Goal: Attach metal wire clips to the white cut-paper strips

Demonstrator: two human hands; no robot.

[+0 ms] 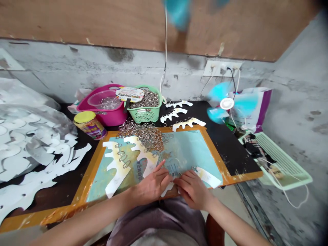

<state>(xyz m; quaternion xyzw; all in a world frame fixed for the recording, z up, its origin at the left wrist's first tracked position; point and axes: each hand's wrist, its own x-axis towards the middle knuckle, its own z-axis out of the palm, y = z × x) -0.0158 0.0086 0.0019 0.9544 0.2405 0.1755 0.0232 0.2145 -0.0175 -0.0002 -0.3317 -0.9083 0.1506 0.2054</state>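
Observation:
At the near edge of the work mat [189,143], my left hand [153,186] and my right hand [193,189] meet over a white scalloped paper strip [167,190]. The fingers of both are closed on it, with the left index finger sticking out. They hide most of the strip and whatever lies at the fingertips. Left of my hands lie two similar strips, one [115,167] with metal rings along its notched edge, the other [147,160] partly behind my left hand. Another strip [208,177] is beside my right hand. A pile of metal rings [146,135] spreads beyond.
A pink basket [110,118], a green basket [145,116] of rings and a yellow-lidded can [89,126] stand at the back. Finished-looking strips [188,123] lie back right. A spinning fan [227,103] and a pale green tray [292,164] are right; bagged cut-outs [30,136] are left.

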